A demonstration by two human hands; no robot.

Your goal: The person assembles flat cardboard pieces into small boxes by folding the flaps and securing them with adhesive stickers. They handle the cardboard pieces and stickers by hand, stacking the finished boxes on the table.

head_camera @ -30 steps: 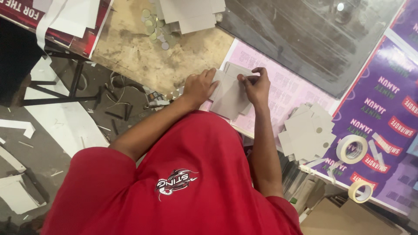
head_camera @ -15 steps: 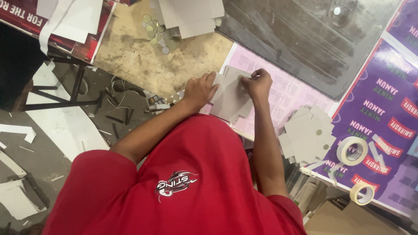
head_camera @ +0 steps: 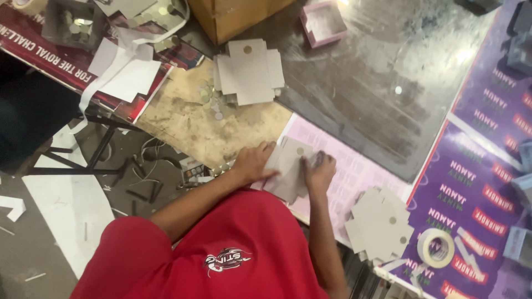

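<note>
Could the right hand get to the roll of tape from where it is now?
Probably yes: the right hand rests on a grey card blank, and only a flat stack of card cutouts lies between it and the tape roll.

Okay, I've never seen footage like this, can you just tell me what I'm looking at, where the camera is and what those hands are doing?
There is no machine here, only a person in a red shirt working bare-handed. The single picture comes from a camera high up, looking down over the shoulders at the table. The left hand and right hand both press on a flat grey cardboard cutout lying on a pink printed sheet. Nearby lie two more stacks of grey cutouts, a tape roll, a small pink box and small round discs. Purple printed sheets cover the right side.
</note>
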